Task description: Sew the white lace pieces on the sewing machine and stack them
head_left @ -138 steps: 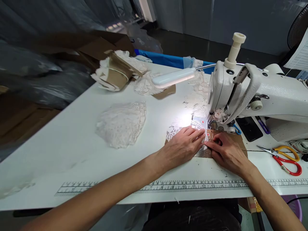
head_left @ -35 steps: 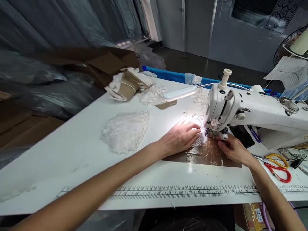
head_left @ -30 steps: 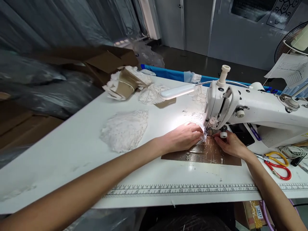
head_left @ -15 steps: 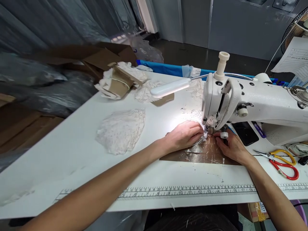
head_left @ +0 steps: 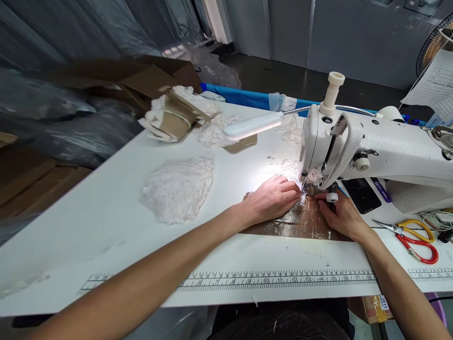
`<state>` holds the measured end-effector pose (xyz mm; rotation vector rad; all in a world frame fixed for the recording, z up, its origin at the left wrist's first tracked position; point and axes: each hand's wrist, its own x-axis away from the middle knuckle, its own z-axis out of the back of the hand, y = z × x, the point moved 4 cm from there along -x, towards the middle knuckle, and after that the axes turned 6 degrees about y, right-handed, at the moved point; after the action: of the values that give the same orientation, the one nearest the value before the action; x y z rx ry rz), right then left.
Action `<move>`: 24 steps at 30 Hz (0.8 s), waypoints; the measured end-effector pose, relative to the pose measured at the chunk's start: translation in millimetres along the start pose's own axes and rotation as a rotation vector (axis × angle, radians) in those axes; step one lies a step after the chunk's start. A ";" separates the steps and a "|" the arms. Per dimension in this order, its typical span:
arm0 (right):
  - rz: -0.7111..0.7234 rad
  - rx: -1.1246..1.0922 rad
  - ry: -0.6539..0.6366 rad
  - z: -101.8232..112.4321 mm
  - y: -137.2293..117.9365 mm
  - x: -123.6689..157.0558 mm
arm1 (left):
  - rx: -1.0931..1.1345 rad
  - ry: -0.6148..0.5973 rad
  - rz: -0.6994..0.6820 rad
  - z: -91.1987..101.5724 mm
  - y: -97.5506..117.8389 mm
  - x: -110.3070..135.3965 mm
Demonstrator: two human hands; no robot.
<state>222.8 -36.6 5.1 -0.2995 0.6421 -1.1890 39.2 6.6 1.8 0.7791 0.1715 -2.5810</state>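
A white sewing machine [head_left: 392,146] stands at the right of the table, its needle area lit by a lamp [head_left: 253,126]. Left of the needle, my left hand [head_left: 278,197] has its fingers closed together on a piece of white lace [head_left: 302,198]. My right hand [head_left: 338,212] is just right of the presser foot, thumb and fingers drawn together close to the needle; what they pinch is hidden. Beneath both hands lies a shiny brown sheet [head_left: 300,226]. More lace [head_left: 288,167] spreads behind my left hand.
A white lace piece [head_left: 179,189] lies at left on the table. Behind it sits a tied lace bundle [head_left: 173,118] with card. At right are a black phone [head_left: 361,196], a purple cutter [head_left: 381,190] and scissors [head_left: 417,241]. A printed ruler [head_left: 283,281] runs along the front edge.
The view has shifted slightly. Both hands keep nearly the same place beside the needle, and the lace under the left fingers shows little change.
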 end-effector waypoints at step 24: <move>0.004 0.076 -0.076 -8.6 0.5 4.7 | -0.005 -0.054 -0.198 10.2 10.8 -2.4</move>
<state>219.0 -39.8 -3.3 -0.2779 0.5304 -1.1894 40.8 -4.6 11.7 0.7216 0.2495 -2.7835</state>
